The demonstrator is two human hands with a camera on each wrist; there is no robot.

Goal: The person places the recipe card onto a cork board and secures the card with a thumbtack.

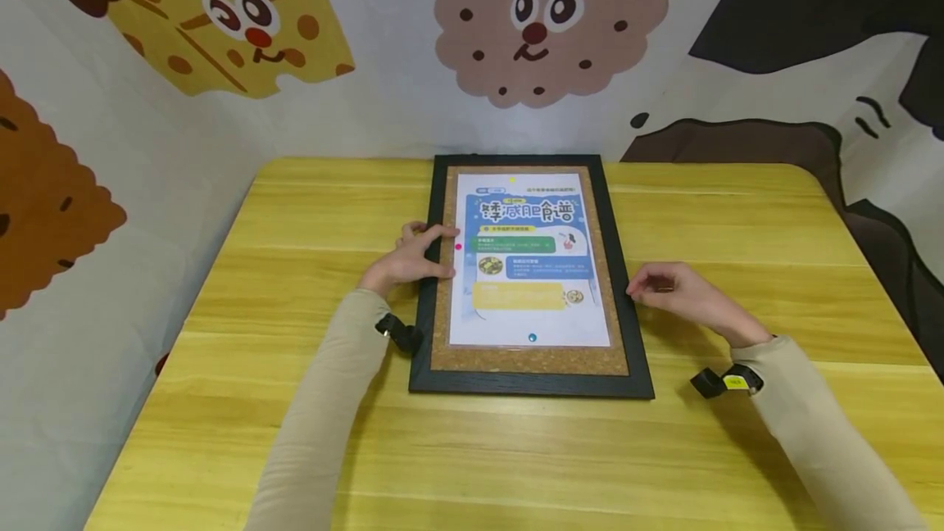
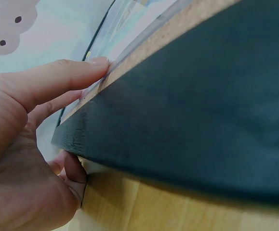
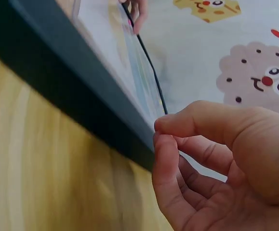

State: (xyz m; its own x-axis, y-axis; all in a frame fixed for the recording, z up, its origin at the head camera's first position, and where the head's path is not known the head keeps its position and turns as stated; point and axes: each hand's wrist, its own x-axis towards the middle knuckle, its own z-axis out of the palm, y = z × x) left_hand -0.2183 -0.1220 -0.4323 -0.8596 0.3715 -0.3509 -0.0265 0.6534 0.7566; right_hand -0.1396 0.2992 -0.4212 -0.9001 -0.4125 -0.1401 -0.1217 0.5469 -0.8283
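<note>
A printed poster (image 1: 527,269) lies on a cork board (image 1: 531,359) in a black frame. A yellow pin (image 1: 512,179), a pink pin (image 1: 458,247) and a blue pin (image 1: 533,338) show at its top, left and bottom edges. My left hand (image 1: 409,259) spans the frame's left side; thumb and forefinger touch the poster's left edge on either side of the pink pin. Beside the frame's right side, my right hand (image 1: 674,293) brings thumb and forefinger tips together. A tiny purplish thing (image 3: 156,136) seems pinched there, too small to identify.
The board rests on a yellow wood-grain table (image 1: 295,220), its top end near a cloth backdrop (image 1: 383,121) printed with cartoon food. Wrist cameras (image 1: 726,382) are strapped over both beige sleeves.
</note>
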